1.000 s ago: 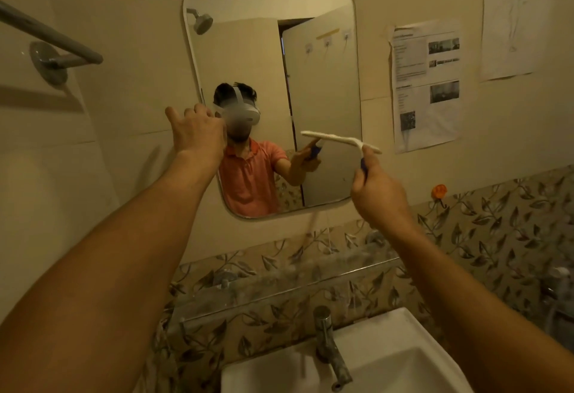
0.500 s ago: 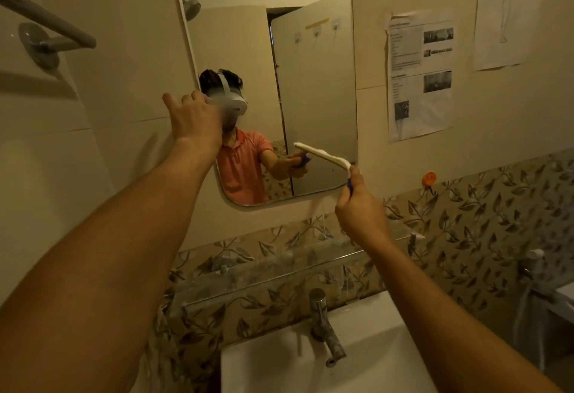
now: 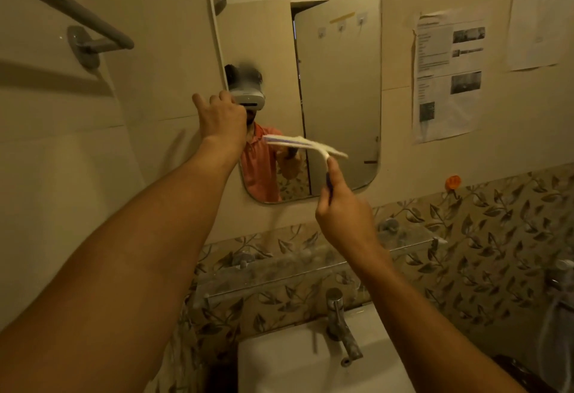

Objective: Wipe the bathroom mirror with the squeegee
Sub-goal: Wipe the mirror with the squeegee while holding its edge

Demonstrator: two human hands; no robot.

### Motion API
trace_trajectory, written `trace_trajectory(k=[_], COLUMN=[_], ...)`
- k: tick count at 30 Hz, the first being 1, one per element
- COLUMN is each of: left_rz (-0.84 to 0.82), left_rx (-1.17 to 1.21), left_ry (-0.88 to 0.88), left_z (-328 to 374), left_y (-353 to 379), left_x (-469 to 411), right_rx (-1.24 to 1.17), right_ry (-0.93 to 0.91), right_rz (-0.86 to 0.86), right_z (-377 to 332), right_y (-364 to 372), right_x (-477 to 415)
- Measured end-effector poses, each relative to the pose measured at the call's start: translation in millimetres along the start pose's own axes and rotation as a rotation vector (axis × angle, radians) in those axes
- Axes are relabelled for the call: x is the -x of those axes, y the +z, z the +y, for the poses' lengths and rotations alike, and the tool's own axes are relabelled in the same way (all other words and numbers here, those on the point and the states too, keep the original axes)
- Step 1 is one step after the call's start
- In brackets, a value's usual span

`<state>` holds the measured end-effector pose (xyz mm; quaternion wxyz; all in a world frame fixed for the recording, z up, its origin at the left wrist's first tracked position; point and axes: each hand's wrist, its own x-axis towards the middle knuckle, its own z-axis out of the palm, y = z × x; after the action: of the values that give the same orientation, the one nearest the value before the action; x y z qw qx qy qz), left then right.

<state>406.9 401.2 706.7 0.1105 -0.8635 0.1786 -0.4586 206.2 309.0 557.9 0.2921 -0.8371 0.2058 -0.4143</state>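
1. White ceramic sink [image 3: 279, 361] sits nearest, at the bottom of the view, with a chrome tap [image 3: 341, 324] on its far rim. Neither one has any part in the job right now.
2. Next out is a clear glass shelf [image 3: 279, 268] running across the leaf-pattern tiles, just below the mirror.
3. Right hand [image 3: 344, 215] is closed around the dark handle of the squeegee [image 3: 306, 143], thumb up along the neck. The white blade sticks out up and to the left of the hand, roughly level, tilted down a bit at the right end.
4. Blade is over the lower middle of the mirror [image 3: 338, 82]. Looks like it's on the glass or just off it, honestly can't tell which.
5. Left hand [image 3: 222, 116] is at the mirror's left edge, fingers curled over the rim and holding no tool. My guess is it's steadying the mirror.
6. Step-wise I'd say this is mid-wipe, working the lower part of the glass.
7. Next move probably needs the blade flat and pressed evenly, then one steady pull along the glass without lifting an end.
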Motion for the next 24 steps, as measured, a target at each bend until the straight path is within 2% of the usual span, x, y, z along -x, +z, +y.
trace_trajectory(k=[5,12,24], left_rz=[0.010,0.015,0.009], left_rx=[-0.015,-0.018,-0.018], left_ry=[-0.006,-0.004,-0.007], left_z=[0.7,0.2,0.1], left_y=[3.3,6.1,4.1], left_x=[-1.9,-3.2,-1.8], right_rx=[0.179,0.260,0.384], right_ry=[-0.037,-0.048,0.072], right_rz=[-0.046,-0.011,-0.194], right_z=[-18.7,12.3,70.5], right_y=[9.4,36.0,38.8], right_x=[-23.1,4.2,39.9])
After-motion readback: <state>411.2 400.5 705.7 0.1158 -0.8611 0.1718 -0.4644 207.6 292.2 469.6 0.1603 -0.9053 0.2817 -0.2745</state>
